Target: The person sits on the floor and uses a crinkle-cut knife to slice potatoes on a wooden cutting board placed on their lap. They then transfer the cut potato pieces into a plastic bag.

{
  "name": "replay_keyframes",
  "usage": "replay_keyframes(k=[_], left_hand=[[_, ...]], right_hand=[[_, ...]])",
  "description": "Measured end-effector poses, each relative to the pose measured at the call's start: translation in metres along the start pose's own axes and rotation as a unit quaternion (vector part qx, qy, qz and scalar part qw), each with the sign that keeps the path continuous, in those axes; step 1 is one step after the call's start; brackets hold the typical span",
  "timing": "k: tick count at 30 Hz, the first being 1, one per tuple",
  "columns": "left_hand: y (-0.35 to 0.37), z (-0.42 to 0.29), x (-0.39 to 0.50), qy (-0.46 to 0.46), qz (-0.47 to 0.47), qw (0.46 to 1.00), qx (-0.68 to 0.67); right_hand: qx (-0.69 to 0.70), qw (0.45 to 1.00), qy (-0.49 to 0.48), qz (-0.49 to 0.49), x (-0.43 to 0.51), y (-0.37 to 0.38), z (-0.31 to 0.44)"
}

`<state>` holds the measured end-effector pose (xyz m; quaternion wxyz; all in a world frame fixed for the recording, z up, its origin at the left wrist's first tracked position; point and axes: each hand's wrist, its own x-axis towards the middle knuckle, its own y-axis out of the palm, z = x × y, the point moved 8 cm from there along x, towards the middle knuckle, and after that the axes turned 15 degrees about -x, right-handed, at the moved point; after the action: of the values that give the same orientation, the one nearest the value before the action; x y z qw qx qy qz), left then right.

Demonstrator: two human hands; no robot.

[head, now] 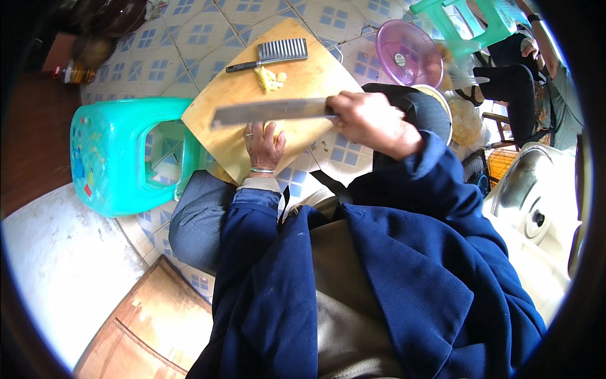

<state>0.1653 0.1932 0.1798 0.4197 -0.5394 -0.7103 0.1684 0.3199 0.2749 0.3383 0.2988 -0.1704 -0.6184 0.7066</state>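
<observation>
My right hand [367,121] grips the handle of a kitchen cleaver, whose blurred blade [274,112] is held crosswise over a wooden cutting board [322,71]. Just below the blade, my left hand [265,147] rests on the board with its fingers pointing away from me. The blade passes close to its fingertips, and whether anything lies beneath them is hidden. Farther up the board is a small heap of pale yellow pieces [270,80], perhaps ginger. Beside them lies a crinkle cutter [283,50] with a wavy metal blade and a black handle.
A turquoise plastic stool [113,156] stands left of the board. Beyond its right corner is a translucent pink basin [402,52], with a green stool [466,28] behind. Another person's dark-clad leg [506,90] is at upper right. A metal pot lid [516,189] sits at right.
</observation>
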Motion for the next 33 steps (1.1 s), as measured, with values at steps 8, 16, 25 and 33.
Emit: replay_keyframes(k=[8, 16, 25, 33], left_hand=[[-0.019, 0.019, 0.015, -0.112, -0.051, 0.988, -0.094], [-0.001, 0.02, 0.028, -0.11, 0.059, 0.99, -0.065], [-0.001, 0.028, 0.024, -0.156, 0.058, 0.983, -0.077], [-0.002, 0.028, 0.03, -0.187, 0.058, 0.979, -0.06]], right_hand=[[0.125, 0.975, 0.122, -0.139, -0.006, -0.092, -0.086], [-0.005, 0.951, 0.306, -0.029, -0.068, -0.024, -0.236], [-0.077, 0.885, 0.404, 0.219, -0.144, 0.119, -0.361], [0.017, 0.836, 0.477, 0.272, -0.117, 0.204, -0.423]])
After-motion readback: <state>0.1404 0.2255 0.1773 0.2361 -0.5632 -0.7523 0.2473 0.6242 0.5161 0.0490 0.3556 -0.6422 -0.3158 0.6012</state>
